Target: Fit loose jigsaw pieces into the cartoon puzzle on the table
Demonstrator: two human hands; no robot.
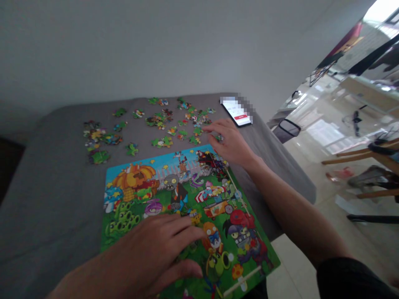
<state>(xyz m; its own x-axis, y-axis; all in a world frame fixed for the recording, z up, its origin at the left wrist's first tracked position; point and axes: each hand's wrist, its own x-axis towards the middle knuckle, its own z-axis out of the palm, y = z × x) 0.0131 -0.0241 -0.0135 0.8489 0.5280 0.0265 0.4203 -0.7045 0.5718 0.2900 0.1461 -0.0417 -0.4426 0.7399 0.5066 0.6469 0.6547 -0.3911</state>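
Note:
A colourful jigsaw puzzle in a green-edged board lies on the grey-covered table, showing cartoon plants and zombies. My left hand rests on its near part with the fingers spread, holding nothing. Several loose puzzle pieces are scattered beyond the board. My right hand hovers at the board's far right corner, curled over a small puzzle piece. I cannot tell whether that piece is gripped.
A smartphone with a lit screen lies at the far corner of the grey table cover. A white wall rises behind the table. Beyond the right edge, wooden chairs stand on a tiled floor.

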